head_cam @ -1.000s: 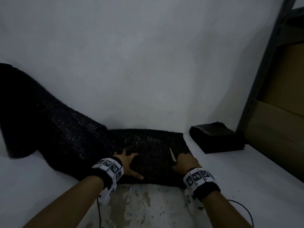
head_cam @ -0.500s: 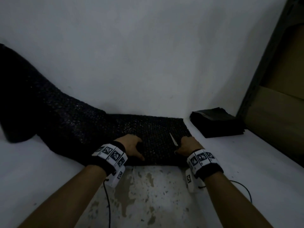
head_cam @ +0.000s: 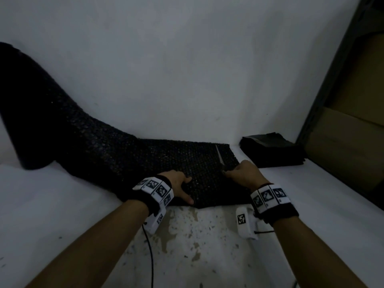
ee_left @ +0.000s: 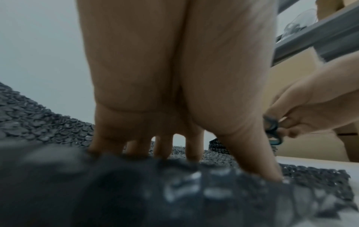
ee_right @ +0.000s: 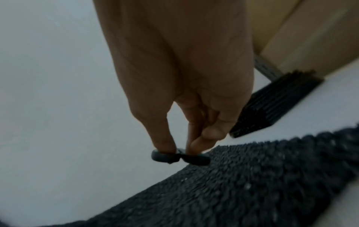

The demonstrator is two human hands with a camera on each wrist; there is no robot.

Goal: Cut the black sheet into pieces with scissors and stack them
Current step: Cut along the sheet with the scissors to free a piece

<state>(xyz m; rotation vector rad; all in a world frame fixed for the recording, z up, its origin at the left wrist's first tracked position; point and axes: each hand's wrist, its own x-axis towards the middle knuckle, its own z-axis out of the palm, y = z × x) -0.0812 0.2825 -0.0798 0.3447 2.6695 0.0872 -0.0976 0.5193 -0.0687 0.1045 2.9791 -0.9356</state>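
Two hands work at the near end of a long black sheet (head_cam: 128,161) of bubbled material. It lies flat on the white table (head_cam: 52,204) in the middle and climbs up the white wall (head_cam: 187,69) at the far left. The left hand (head_cam: 178,183) presses down on the sheet's near edge with fingers (ee_left: 192,147) spread and fairly straight, thumb out to the right; it grasps nothing. The right hand (head_cam: 245,175) sits just right of it, thumb and fingers curled through the dark loops of the scissors (ee_right: 179,156), clasping them. The blade (head_cam: 219,155) points away from the person, lying over the sheet near its right edge. Whether the blades are parted cannot be made out. Far right on the table, well apart from the sheet, a stack of cut black pieces (head_cam: 272,150) rests beside the grey post of a shelf (head_cam: 332,84) holding brown boxes (head_cam: 349,146).
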